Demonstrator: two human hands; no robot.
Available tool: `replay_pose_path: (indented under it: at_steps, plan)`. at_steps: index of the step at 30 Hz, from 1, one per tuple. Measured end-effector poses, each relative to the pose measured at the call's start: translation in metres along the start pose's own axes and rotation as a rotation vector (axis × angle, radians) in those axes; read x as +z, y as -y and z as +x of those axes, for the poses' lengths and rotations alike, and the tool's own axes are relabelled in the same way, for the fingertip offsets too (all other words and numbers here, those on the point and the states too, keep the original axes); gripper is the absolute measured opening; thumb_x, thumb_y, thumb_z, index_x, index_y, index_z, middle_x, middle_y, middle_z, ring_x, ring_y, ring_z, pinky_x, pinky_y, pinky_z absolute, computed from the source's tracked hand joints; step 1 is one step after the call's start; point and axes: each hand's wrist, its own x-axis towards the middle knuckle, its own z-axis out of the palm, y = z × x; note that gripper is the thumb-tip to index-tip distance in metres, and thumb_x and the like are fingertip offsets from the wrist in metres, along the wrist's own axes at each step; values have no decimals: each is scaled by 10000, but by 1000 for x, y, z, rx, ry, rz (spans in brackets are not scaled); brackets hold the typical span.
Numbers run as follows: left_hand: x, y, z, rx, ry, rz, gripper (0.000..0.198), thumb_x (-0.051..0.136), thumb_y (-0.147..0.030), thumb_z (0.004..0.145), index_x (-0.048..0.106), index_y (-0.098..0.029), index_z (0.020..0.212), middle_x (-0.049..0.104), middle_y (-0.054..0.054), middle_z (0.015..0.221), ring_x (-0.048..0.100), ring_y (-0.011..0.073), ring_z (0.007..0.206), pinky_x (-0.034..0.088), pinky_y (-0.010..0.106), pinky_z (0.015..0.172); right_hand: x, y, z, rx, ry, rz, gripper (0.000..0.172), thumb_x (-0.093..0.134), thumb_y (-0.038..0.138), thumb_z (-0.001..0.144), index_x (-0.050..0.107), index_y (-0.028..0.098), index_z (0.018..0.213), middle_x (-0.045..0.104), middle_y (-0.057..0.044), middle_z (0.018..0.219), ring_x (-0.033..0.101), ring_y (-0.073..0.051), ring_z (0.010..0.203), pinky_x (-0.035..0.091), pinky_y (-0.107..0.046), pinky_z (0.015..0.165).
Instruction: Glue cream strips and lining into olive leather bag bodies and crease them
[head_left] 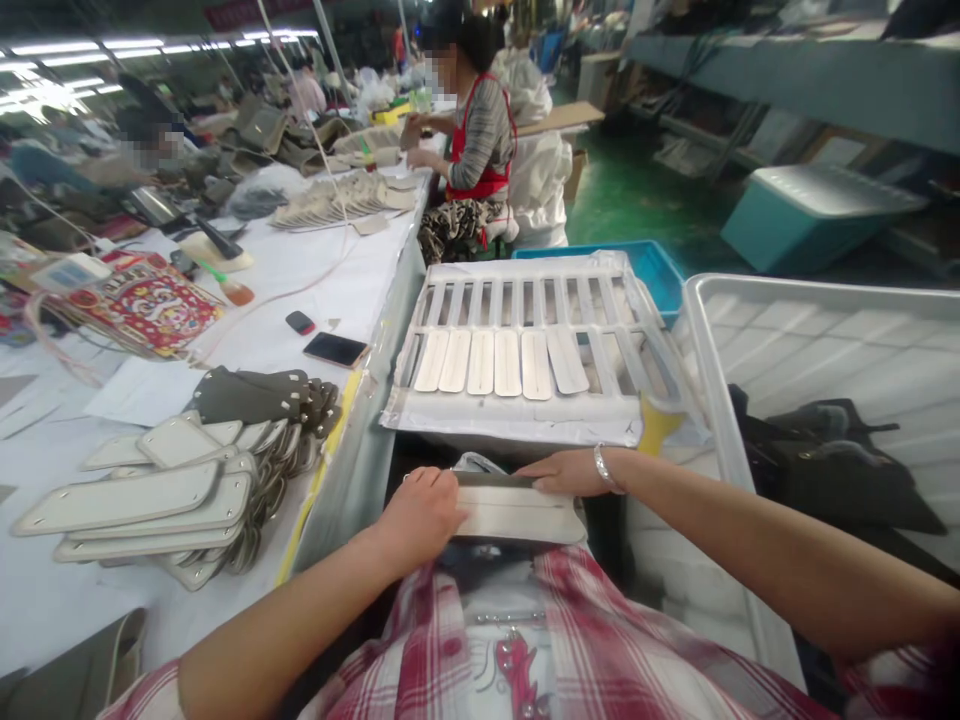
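Note:
In front of my lap lies a long cream panel with rounded corners and a darker edge strip along its far side. My left hand is closed over the panel's left end, fingers bent around the edge. Along the far edge, towards the right, my right hand rests with its fingers stretched out, touching the panel. What lies under the panel is mostly hidden. Just beyond my hands stands a white slotted rack, where several cream strips lie side by side.
The table at left bears a pile of cream and grey panels, a phone and a red patterned bag. A white bin with dark pieces stands at right, a blue crate behind the rack. A co-worker sits farther along.

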Motion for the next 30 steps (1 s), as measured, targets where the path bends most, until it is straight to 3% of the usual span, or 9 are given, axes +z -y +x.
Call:
replay_pose_path:
  at_steps: [3,6,9,12,16,25,30]
  plan:
    - [-2,-18,7,51,-65,-106,402,512,-413,848,546,-116,1117,567,132,1129,503,276,1039,394,425,903,8,15,-10,52,-178,-91,409,509,252,800,594,197,1196,586,-79,1215,538,-253,1128,410,-399,990]
    - [2,-42,12,133,-163,-301,432,560,-418,825,504,-158,1166,535,103,1224,495,239,1095,396,376,935,38,22,-40,-13,-478,-163,437,483,314,838,529,159,1244,504,-125,1303,449,-259,1215,332,-452,1040]
    - [10,-60,17,142,-221,-441,261,556,-345,844,560,-168,1036,605,70,1104,545,200,998,435,333,864,79,21,-69,-137,-759,-253,317,545,308,818,571,192,1113,521,-107,1274,456,-240,1196,317,-472,1040]
    - [17,-67,18,152,-241,-456,135,515,-281,871,605,-180,855,640,39,975,559,177,924,434,324,819,114,15,-78,-158,-896,-282,121,530,264,840,618,208,901,570,-85,1202,457,-232,1188,303,-485,1039]
    - [21,-66,18,174,-275,-421,164,495,-248,881,628,-184,809,646,29,986,544,162,945,417,315,833,136,7,-70,-107,-1032,-285,153,513,274,857,649,226,807,610,-68,1129,459,-229,1179,291,-476,1048]
    - [15,-76,23,46,-221,-369,130,516,-221,858,623,-184,795,634,23,942,526,164,902,414,315,799,139,26,-64,3,-1111,-382,178,487,240,847,626,228,735,588,-54,1171,386,-242,1241,264,-478,1059]
    - [6,-86,31,-31,-167,-248,100,495,-183,831,584,-185,784,593,32,911,493,197,885,406,344,750,148,33,-54,154,-1232,-315,113,469,249,837,547,198,773,508,-122,1259,395,-261,1228,284,-466,1035]
